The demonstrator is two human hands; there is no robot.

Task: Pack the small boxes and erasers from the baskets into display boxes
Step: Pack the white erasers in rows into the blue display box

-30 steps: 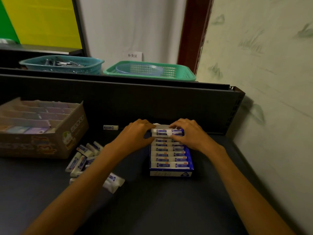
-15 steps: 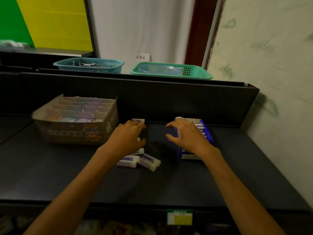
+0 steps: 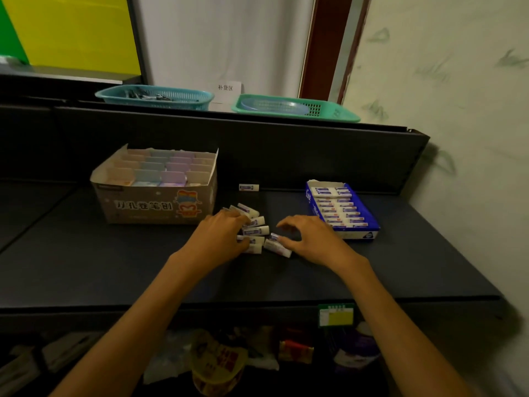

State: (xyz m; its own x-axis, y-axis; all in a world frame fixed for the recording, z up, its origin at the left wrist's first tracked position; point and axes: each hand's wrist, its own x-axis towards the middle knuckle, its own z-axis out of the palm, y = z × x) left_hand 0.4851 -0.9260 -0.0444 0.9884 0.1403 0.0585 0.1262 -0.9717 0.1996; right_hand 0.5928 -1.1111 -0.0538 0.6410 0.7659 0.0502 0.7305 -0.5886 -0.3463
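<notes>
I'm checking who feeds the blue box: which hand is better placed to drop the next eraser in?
Probably the right hand: it touches a loose eraser and lies beside the blue box. The left hand is farther away.

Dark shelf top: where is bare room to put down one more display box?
Bare dark shelf top lies in front of the tan cardboard display box, and in front of the blue cardboard eraser box toward the edge. Crowded: between the boxes, where loose white erasers lie under the left hand and right hand.
</notes>
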